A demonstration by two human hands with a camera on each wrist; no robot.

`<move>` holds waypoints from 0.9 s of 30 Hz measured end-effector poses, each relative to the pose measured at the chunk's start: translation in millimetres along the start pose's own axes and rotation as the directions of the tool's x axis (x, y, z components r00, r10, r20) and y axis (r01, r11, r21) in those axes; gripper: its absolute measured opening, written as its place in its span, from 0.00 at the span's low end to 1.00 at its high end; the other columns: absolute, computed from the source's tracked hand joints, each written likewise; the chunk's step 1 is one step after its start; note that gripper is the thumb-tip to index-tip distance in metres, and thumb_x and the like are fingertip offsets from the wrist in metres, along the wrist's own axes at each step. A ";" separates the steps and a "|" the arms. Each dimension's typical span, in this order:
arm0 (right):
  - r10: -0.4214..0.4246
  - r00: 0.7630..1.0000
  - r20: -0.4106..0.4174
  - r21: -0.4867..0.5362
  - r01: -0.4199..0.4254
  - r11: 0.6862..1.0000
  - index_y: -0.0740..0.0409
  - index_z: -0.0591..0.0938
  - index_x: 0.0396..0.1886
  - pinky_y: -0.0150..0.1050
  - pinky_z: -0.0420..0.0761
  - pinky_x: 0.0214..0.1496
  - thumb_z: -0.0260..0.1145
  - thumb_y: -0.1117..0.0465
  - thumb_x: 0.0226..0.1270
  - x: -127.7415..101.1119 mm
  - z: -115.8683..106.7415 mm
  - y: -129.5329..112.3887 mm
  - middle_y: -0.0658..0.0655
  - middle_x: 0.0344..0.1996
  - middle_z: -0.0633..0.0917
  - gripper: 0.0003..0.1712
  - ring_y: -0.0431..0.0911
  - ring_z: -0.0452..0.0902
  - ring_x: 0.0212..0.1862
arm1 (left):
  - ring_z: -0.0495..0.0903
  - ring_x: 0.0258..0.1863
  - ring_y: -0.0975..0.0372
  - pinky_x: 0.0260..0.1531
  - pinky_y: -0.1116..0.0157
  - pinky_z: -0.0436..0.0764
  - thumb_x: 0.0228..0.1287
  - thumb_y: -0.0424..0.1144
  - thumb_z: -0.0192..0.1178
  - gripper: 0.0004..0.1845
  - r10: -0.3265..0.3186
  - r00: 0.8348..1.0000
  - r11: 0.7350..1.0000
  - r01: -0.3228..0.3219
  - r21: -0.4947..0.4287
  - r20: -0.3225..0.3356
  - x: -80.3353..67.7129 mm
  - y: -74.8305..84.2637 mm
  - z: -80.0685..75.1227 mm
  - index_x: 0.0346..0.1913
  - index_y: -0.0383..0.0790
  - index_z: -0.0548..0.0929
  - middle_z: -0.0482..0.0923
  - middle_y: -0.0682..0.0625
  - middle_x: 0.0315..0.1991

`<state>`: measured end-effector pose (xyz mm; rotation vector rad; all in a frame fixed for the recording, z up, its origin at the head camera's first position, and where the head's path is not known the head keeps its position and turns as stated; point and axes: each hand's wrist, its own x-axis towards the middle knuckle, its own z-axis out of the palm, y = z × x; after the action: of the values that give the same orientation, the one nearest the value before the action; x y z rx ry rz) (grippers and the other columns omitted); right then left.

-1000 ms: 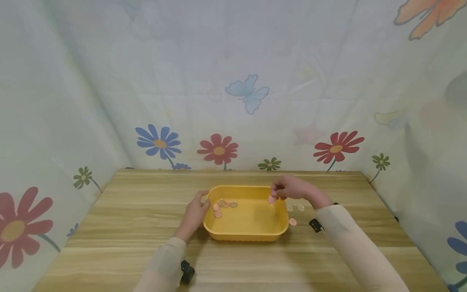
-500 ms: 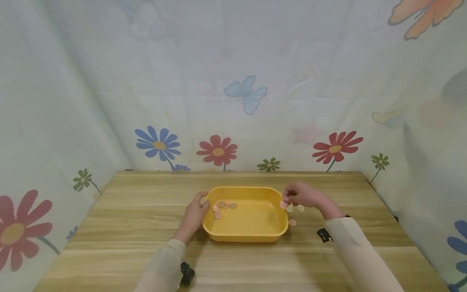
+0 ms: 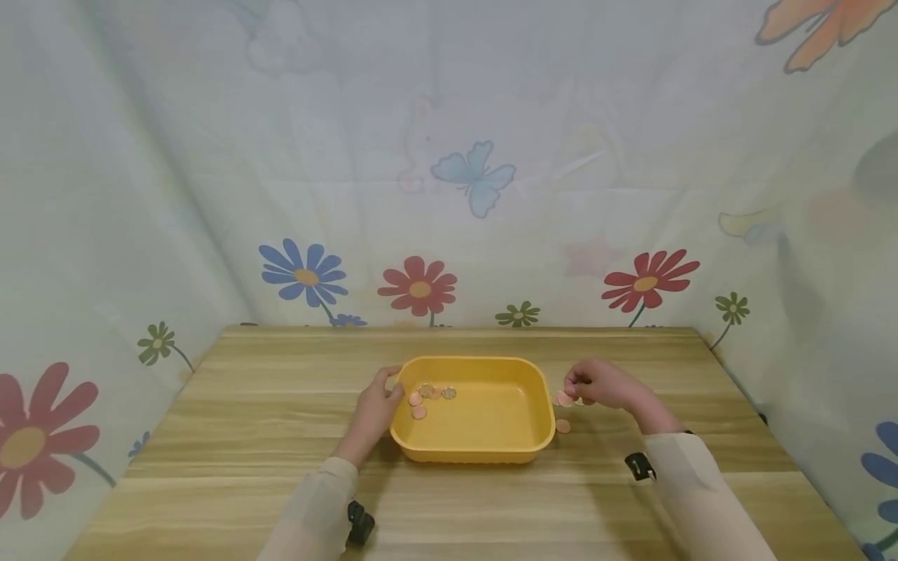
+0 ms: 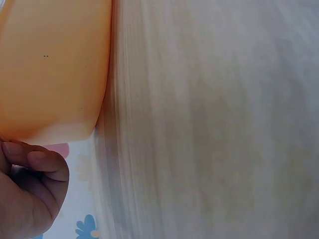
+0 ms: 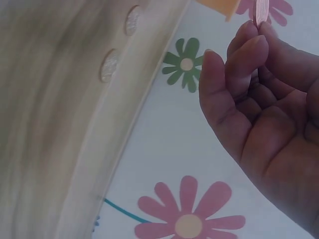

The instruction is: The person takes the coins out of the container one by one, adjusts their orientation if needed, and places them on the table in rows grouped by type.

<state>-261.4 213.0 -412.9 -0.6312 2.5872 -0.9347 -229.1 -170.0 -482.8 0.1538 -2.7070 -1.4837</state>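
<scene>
From my feed: right hand fingertips are pinched on a pink coin, held edge-on between thumb and forefinger; the other fingers are curled loosely behind. In the head view that hand sits just right of the yellow tray, low over the wooden table, with the pinched coin outside the tray's right rim. I can't tell whether the coin touches the table.

Left hand is at the tray's left end, fingers curled against its outer wall and thumb up at the rim. The left wrist view shows a bent finger right at the tray's corner, so I read it as gripping the tray.

Loose coins: one pink coin on the table just beside the tray's right wall, near the right hand. A small cluster of coins lies inside the tray at its left end, next to the left hand. The right wrist view shows two pale coins flat on the table.

Backdrop is a flower-print cloth hung round the table.
</scene>
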 end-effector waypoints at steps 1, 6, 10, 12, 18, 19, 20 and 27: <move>0.012 1.000 -0.001 0.001 -0.012 1.000 0.65 0.80 0.33 0.33 0.71 0.32 0.58 0.72 0.71 -1.2 0.8 1.8 0.58 0.26 0.79 0.07 0.42 0.68 0.27 | 0.88 0.44 0.47 0.37 0.59 0.88 0.77 0.37 0.50 0.24 0.001 1.000 1.000 -0.001 -0.001 -0.001 0.0 0.0 -0.1 0.72 0.36 0.70 0.84 0.28 0.50; 0.073 0.997 -0.003 -0.012 -0.073 0.997 0.65 0.80 0.32 0.34 0.69 0.31 0.59 0.71 0.72 -5.6 5.5 12.2 0.56 0.25 0.78 0.07 0.43 0.67 0.26 | 0.87 0.37 0.51 0.31 0.62 0.86 0.77 0.37 0.50 0.24 -0.007 1.000 1.000 0.007 -0.013 0.008 0.1 -1.2 0.0 0.72 0.37 0.70 0.85 0.29 0.48; 0.081 0.997 -0.010 -0.032 -0.081 0.996 0.65 0.80 0.30 0.33 0.68 0.30 0.59 0.72 0.70 -8.5 9.7 21.1 0.52 0.21 0.75 0.07 0.42 0.66 0.25 | 0.86 0.34 0.54 0.30 0.63 0.86 0.77 0.37 0.50 0.25 -0.014 1.000 1.000 0.014 -0.021 0.019 0.4 -2.0 0.5 0.73 0.38 0.69 0.85 0.30 0.46; 0.078 0.997 -0.013 -0.041 -0.079 0.996 0.66 0.80 0.29 0.32 0.68 0.30 0.59 0.72 0.68 -8.9 11.9 25.5 0.52 0.19 0.75 0.07 0.41 0.66 0.25 | 0.87 0.36 0.52 0.30 0.63 0.86 0.77 0.37 0.50 0.24 -0.012 1.000 1.000 0.012 -0.015 0.012 0.4 -2.1 0.2 0.73 0.37 0.69 0.85 0.29 0.47; 0.156 0.987 -0.027 -0.056 -0.157 0.986 0.64 0.81 0.27 0.33 0.69 0.30 0.62 0.70 0.69 -9.7 15.6 35.1 0.51 0.19 0.75 0.09 0.41 0.67 0.25 | 0.87 0.41 0.47 0.33 0.61 0.87 0.77 0.37 0.50 0.24 -0.002 1.000 1.000 0.002 -0.002 0.006 0.4 -1.2 -0.2 0.72 0.36 0.70 0.84 0.27 0.51; 0.165 0.986 -0.029 -0.057 -0.166 0.984 0.64 0.81 0.26 0.33 0.69 0.30 0.62 0.70 0.69 -9.9 15.7 36.4 0.50 0.19 0.75 0.10 0.41 0.67 0.25 | 0.87 0.42 0.47 0.33 0.61 0.87 0.77 0.37 0.50 0.24 -0.004 1.000 1.000 0.004 -0.002 0.007 0.4 -1.2 0.0 0.72 0.37 0.70 0.84 0.27 0.51; 0.171 0.985 -0.030 -0.055 -0.172 0.984 0.64 0.81 0.26 0.33 0.69 0.30 0.62 0.70 0.69 -10.1 15.7 37.8 0.50 0.19 0.74 0.10 0.41 0.66 0.25 | 0.87 0.42 0.47 0.33 0.61 0.87 0.77 0.37 0.50 0.24 0.000 1.000 1.000 0.000 0.001 0.008 0.4 -1.4 0.0 0.72 0.37 0.70 0.83 0.27 0.51; 0.136 0.990 -0.032 -0.071 -0.138 0.988 0.64 0.80 0.22 0.31 0.67 0.29 0.62 0.72 0.63 -12.0 16.5 48.2 0.46 0.17 0.73 0.09 0.39 0.66 0.24 | 0.87 0.45 0.47 0.35 0.60 0.87 0.77 0.37 0.51 0.24 -0.003 1.000 1.000 0.002 0.004 0.006 1.7 -1.7 1.1 0.72 0.37 0.70 0.83 0.28 0.53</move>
<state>-258.3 243.7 -455.2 -0.4555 2.6602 -0.8143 -230.8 -170.2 -484.8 0.1532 -2.7157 -1.4817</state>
